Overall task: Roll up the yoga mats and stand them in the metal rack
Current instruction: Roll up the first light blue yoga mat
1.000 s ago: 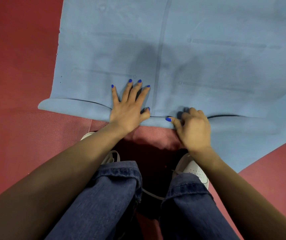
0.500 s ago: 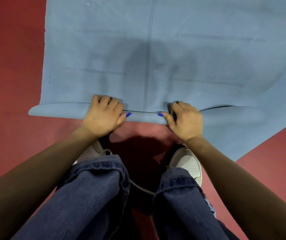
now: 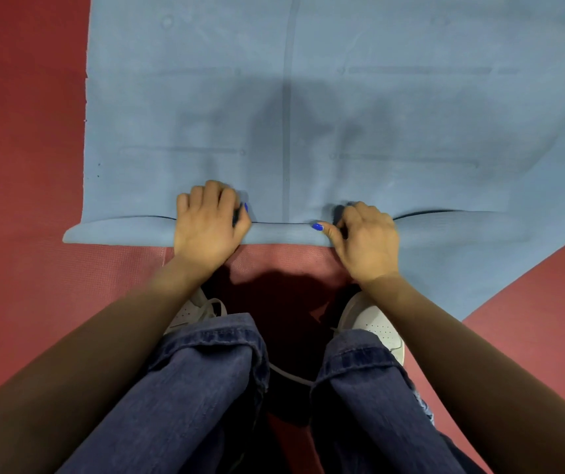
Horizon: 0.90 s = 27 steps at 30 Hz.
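While 2 denim-clad knees (image 3: 206,378) and white sneakers (image 3: 373,326) crouch on the red floor matting (image 3: 28,285), the left hand (image 3: 207,224) and right hand (image 3: 366,242) sit just beyond them, fingers curled over the folded near edge of the blue yoga mat (image 3: 342,107). That fold forms a low roll, and past it the mat lies flat, stretching away.

the blue mat (image 3: 342,114) runs off the frame at 12 and 3 o'clock; curled fingertips of both hands stay hidden.
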{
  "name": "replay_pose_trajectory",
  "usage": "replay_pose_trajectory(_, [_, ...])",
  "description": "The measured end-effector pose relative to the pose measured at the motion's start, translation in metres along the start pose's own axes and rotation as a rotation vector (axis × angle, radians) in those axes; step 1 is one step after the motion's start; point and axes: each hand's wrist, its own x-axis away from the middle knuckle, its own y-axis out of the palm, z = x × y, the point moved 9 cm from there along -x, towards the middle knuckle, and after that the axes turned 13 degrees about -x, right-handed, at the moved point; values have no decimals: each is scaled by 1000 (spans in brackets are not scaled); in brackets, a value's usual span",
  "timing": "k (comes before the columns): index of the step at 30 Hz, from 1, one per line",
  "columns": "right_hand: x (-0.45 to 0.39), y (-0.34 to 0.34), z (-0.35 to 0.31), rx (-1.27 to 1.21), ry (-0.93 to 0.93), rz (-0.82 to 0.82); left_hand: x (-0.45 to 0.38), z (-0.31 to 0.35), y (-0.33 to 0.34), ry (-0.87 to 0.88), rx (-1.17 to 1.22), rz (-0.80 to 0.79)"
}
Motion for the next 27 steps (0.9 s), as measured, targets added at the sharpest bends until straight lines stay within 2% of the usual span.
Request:
replay_pose_trajectory(3, [3,-4,-10,205,-130,59,-10,8,2,108,85,31])
replay_pose_trajectory(6, [10,-14,-12,232,-107,72,-17,11,0,177,195,62])
replay_pose_trajectory(8, [16,-19,-5,138,-70,-1,-18,11,-2,187,216,84])
replay_pose_trajectory(12, [7,-29,26,-218,12,-302,-18,13,-4,215,234,109])
replay_pose_trajectory(15, [-1,-29,35,-192,20,-414,-19,14,-5,210,220,117])
replay_pose_trajectory(22, [11,-37,16,218,-33,-289,-20,13,-1,204,224,115])
replay_pose_trajectory(24, [21,-36,20,173,52,-313,-19,14,-1,209,217,115])
replay_pose_trajectory(27, [21,-28,40,-77,255,-361,-20,14,0,210,166,131])
